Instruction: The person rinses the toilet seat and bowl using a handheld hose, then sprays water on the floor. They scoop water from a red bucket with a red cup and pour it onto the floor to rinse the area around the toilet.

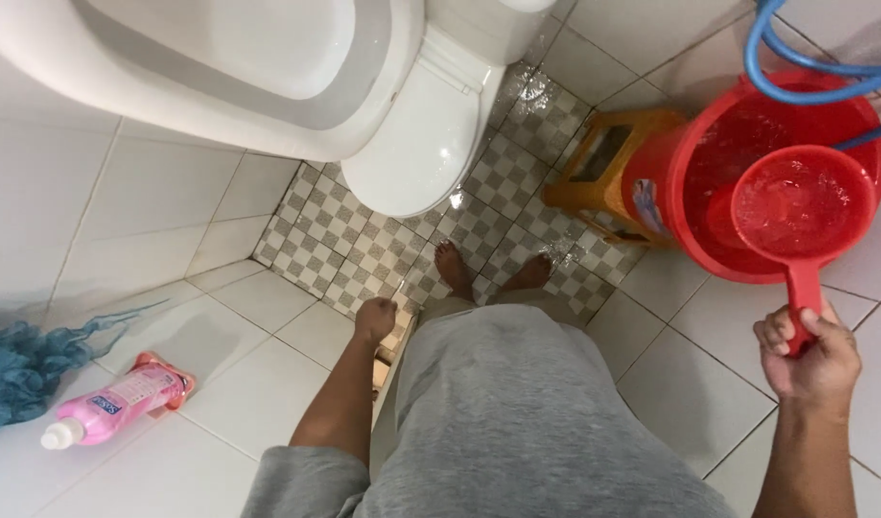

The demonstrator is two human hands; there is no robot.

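Lower right of frame: right hand [810, 350] wrapped tight round the handle of a red dipper [802, 206], thumb on top, fingers curled fully closed. Dipper bowl is full of water and sits over the mouth of a red bucket [685, 206], upper right, also holding water. Blue hose [795, 82] loops over the bucket rim at the top right corner. Just left of the bucket, touching or nearly so, an orange plastic stool [603, 168] on the wet floor.

Centre of frame: left hand [375, 317] closed into a fist, knuckles toward cam; looks to hold something thin running down below it, but can't tell what. Grey shorts and grey shirt fill the bottom centre; two bare feet [455, 269] stand on the checkered floor tiles [335, 240], which are wet and shiny near the toilet base.

Upper left to top centre: white toilet [411, 144], lid and seat raised, pedestal right in front of the feet.

Lower left: pink bottle [114, 403] w/ white cap lying on its side on the white wall tiles' ledge area, and just left of it, at the frame edge, a blue mesh scrubber [23, 369]. Both well apart from either hand.
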